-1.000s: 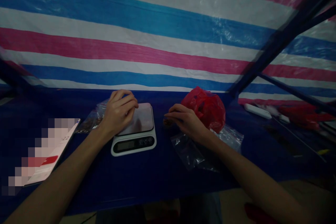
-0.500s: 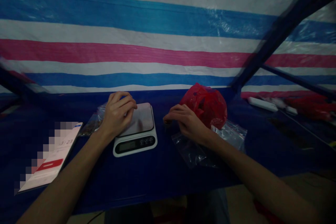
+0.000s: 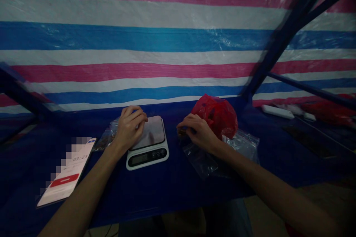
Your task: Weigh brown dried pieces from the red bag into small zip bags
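Note:
My left hand (image 3: 129, 127) sits curled at the left edge of a white digital kitchen scale (image 3: 147, 158), its fingers over the dark, shiny weighing plate. Beside that hand lies a clear plastic bag with brownish contents (image 3: 108, 136). My right hand (image 3: 197, 131) is to the right of the scale, with its fingers curled around a small brownish item (image 3: 180, 132) that is mostly hidden. A red plastic bag (image 3: 218, 116) bunches up just behind it. Below that hand lies a clear zip bag (image 3: 205, 161).
A phone (image 3: 69, 172) with a lit screen lies at the left on the dark blue table cover (image 3: 172, 196). A striped tarp wall (image 3: 139, 57) stands behind, crossed by dark blue frame bars (image 3: 280, 40). A white strip (image 3: 277, 112) and red items (image 3: 330, 115) lie far right.
The view has tilted level and the table sits lower in the picture. More of the phone shows. My hands stay close to the same spots, with the right fingers curled a little tighter.

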Motion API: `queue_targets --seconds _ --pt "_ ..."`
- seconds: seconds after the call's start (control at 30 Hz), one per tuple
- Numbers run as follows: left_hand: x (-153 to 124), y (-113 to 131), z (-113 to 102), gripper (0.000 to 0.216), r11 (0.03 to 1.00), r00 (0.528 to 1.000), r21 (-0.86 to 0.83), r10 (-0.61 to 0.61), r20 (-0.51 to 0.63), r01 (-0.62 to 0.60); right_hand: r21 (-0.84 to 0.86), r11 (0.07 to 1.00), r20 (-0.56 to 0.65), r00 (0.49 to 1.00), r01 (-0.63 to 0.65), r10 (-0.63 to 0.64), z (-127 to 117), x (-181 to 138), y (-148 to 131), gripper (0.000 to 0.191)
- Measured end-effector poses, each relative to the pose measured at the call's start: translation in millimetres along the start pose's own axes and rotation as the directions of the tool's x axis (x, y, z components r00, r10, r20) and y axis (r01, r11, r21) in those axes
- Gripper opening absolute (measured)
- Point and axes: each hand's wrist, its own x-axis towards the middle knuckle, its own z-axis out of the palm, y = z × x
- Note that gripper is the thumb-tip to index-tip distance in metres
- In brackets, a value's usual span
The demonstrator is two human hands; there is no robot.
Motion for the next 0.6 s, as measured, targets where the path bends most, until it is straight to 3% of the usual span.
queue_targets --seconds 0.1,0.23,0.37,0.6 --pt "0.4 -0.8 0.3 0.021 1.000 1.000 0.004 0.004 -0.011 -0.004 0.068 0.992 0.079 0.991 0.103 -0.108 5.0 -3.8 -22.2 0.045" --pt "0.0 -2.2 -0.5 0.021 1.000 1.000 0.009 -0.019 -0.008 0.019 -0.019 0.955 0.284 0.917 0.296 -0.279 21.4 -10.6 -41.7 0.038" --pt "-1.3 -4.4 0.3 0.022 0.999 0.999 0.012 -0.048 -0.011 0.049 -0.141 0.939 0.320 0.912 0.314 -0.257 32.1 -14.6 -39.4 0.032" --pt "-2.4 -5.6 2.8 0.022 1.000 1.000 0.004 -0.018 -0.012 0.018 -0.133 0.941 0.360 0.900 0.311 -0.246 34.5 -14.3 -40.2 0.030"
